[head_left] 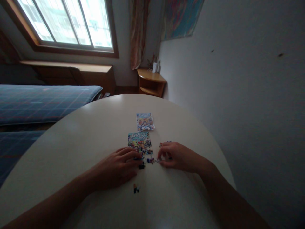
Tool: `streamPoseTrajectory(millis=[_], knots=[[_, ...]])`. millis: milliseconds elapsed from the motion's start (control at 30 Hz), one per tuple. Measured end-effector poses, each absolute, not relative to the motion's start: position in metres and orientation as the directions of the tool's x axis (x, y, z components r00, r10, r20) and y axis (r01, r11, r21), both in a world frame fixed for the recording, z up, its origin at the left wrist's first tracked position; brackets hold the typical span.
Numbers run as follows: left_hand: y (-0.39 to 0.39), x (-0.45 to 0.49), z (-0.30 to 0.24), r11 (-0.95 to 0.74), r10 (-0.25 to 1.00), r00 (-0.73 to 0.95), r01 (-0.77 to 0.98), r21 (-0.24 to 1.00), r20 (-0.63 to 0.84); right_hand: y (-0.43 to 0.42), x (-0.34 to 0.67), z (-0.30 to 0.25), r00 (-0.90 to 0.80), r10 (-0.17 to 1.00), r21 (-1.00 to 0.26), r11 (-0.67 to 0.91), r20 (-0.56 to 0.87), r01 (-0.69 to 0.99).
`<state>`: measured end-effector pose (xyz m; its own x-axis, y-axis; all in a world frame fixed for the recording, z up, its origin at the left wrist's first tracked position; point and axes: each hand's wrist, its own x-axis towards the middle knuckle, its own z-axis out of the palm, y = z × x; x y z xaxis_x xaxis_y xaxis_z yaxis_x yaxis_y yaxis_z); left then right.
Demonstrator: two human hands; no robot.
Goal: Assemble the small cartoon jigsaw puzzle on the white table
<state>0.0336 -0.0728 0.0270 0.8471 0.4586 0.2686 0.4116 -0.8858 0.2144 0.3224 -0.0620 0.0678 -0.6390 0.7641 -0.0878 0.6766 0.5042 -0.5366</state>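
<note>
A partly assembled jigsaw puzzle point(138, 141) with "Bluey" lettering along its top lies mid-table. My left hand point(121, 165) rests over its lower left part, fingers stretched out and touching the pieces near a dark puzzle piece point(141, 166). To the right, my right hand point(173, 155) has thumb and forefinger pinched on a small puzzle piece point(158, 160), just beside a loose joined bit point(150, 160). Behind the puzzle lies a printed reference picture point(145, 122). One stray puzzle piece point(136, 188) sits nearer to me; others point(169, 141) are partly hidden behind my right hand.
Everything lies on a round white table point(107, 117). A plaid mattress point(47, 101) stands to the left, and a wall point(226, 89) runs along the right. At the back are a wooden corner shelf point(151, 75), a curtain point(138, 35) and a window point(69, 22).
</note>
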Motion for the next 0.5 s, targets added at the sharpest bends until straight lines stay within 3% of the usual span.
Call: streamPoseTrajectory(millis=[133,300,500], knots=[[-0.072,0.033,0.026,-0.888,0.453,0.851,0.406,0.214,0.264,-0.055,0.349,0.07,-0.554,0.829,-0.573,0.417,-0.079,0.706],[-0.071,0.032,0.025,-0.891,0.449,0.854,0.404,0.207,0.262,-0.044,0.375,0.069,-0.388,0.92,-0.517,0.309,-0.05,0.799],[-0.071,0.032,0.026,-0.89,0.45,0.85,0.402,0.214,0.274,-0.041,0.363,0.062,-0.421,0.907,-0.528,0.342,-0.033,0.777]])
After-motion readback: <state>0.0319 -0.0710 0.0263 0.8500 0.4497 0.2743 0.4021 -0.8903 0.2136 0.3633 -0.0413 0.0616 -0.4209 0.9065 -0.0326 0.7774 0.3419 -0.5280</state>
